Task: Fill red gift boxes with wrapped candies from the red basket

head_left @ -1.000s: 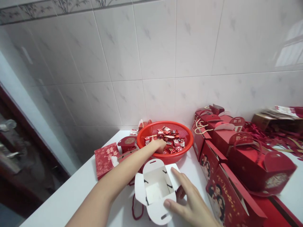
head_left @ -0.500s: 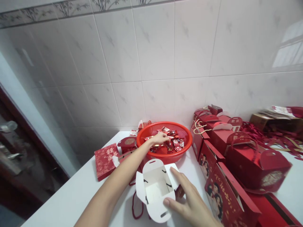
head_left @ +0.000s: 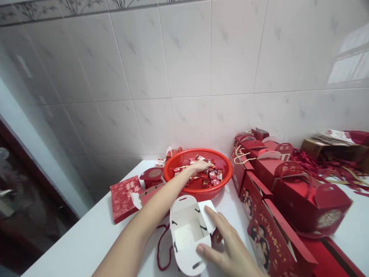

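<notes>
My left hand (head_left: 201, 166) reaches into a red plastic basket (head_left: 170, 169) and touches the wrapped candies (head_left: 213, 176). Its fingers look stretched out over them, though their tips are partly hidden. Nearer to me stands an open paper gift box (head_left: 187, 235), white inside, with its flaps folded outward and small black cord ends showing in its walls. My right hand (head_left: 226, 244) grips this box from the right, thumb on the near flap and fingers along the right-hand flap. Part of a dark red cord (head_left: 158, 248) lies left of the box.
A flat red box (head_left: 125, 198) and a small red carton (head_left: 152, 176) lie left of the basket. Several red gift boxes (head_left: 313, 207) with handles line the right side. Behind them are red ribbons (head_left: 305, 165) and a cardboard box (head_left: 317, 148). A tiled wall (head_left: 190, 69) backs the white table (head_left: 83, 238).
My left hand has moved slightly right and deeper among the candies, its fingers stretching out more. The right hand still holds the box. The whole view has shifted slightly.
</notes>
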Motion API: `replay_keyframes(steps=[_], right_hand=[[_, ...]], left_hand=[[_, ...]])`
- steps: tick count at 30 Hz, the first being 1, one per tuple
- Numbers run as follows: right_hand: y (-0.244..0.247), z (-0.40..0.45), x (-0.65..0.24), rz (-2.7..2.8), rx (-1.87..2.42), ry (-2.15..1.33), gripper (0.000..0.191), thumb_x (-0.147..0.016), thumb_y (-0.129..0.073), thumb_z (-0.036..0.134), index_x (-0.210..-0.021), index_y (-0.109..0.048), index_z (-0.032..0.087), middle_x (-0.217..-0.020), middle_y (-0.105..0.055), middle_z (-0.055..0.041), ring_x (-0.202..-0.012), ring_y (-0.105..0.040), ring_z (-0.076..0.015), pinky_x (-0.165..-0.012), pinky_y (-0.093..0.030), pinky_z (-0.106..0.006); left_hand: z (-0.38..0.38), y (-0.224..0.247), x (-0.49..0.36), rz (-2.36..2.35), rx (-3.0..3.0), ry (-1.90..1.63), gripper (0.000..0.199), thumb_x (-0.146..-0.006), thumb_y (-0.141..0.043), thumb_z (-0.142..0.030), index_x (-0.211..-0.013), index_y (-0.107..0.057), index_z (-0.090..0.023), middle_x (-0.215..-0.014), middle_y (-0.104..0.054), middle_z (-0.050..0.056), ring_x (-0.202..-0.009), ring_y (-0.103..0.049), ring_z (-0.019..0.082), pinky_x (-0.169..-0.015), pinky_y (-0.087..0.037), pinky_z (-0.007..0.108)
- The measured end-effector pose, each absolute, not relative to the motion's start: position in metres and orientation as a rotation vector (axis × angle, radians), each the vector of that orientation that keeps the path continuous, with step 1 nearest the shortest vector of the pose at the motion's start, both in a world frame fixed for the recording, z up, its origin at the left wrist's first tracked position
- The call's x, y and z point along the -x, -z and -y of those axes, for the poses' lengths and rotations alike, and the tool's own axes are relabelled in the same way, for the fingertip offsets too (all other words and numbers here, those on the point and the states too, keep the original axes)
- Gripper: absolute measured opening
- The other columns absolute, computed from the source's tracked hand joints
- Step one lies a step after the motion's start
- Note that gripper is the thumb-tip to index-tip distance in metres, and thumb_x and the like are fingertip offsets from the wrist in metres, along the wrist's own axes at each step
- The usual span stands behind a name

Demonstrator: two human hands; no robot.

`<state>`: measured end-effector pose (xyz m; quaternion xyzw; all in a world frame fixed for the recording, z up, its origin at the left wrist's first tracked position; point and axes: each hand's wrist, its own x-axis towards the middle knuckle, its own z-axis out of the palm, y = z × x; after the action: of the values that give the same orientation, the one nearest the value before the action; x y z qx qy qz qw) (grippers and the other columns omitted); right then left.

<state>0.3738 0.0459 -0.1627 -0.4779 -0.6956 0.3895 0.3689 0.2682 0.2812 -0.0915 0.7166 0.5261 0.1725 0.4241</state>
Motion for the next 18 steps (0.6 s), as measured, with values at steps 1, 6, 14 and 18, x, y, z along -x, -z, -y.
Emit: replay_keyframes(steps=[1, 6, 14, 18], right_hand=[[0.163, -0.046, -0.374, 1.784, 1.231, -1.008, 0.078, -0.082, -0.067, 0.044, -0.151, -0.039, 0.021, -0.113, -0.058, -0.0095, -0.084, -0.059, -0.021, -0.082, -0.052, -0.033], [0.167, -0.048, -0.374, 1.78, 1.239, -1.007, 0.08, -0.08, -0.068, 0.044, -0.152, -0.04, 0.023, -0.115, -0.059, -0.0094, -0.084, -0.061, -0.0211, -0.08, -0.053, -0.031], [0.171, -0.048, -0.375, 1.81, 1.245, -0.975, 0.078, -0.082, -0.067, 0.047, -0.152, -0.038, 0.026, -0.109, -0.059, -0.0081, -0.081, -0.06, -0.0207, -0.078, -0.054, -0.031], [0.172, -0.048, -0.375, 1.808, 1.244, -0.961, 0.078, -0.082, -0.068, 0.047, -0.152, -0.04, 0.028, -0.109, -0.059, -0.0077, -0.081, -0.06, -0.0207, -0.079, -0.054, -0.032]], left_hand=[[-0.282, 0.092, -0.271, -1.302, -1.801, -0.424, 0.033, -0.086, -0.063, -0.048, -0.074, -0.057, -0.018, -0.065, -0.06, -0.001, -0.058, -0.058, 0.014, -0.057, -0.048, 0.025], [-0.279, 0.098, -0.275, -1.214, -1.974, -0.302, 0.028, -0.077, -0.076, -0.038, -0.067, -0.062, -0.016, -0.062, -0.061, -0.001, -0.063, -0.058, 0.015, -0.06, -0.047, 0.024], [-0.26, 0.102, -0.273, -1.036, -2.289, 0.086, 0.016, -0.068, -0.066, -0.007, -0.073, -0.076, -0.019, -0.059, -0.063, -0.002, -0.068, -0.059, 0.017, -0.072, -0.046, 0.026], [-0.26, 0.103, -0.268, -1.013, -2.342, 0.226, 0.024, -0.067, -0.064, -0.011, -0.085, -0.078, -0.02, -0.068, -0.069, 0.0, -0.068, -0.06, 0.02, -0.067, -0.046, 0.027]])
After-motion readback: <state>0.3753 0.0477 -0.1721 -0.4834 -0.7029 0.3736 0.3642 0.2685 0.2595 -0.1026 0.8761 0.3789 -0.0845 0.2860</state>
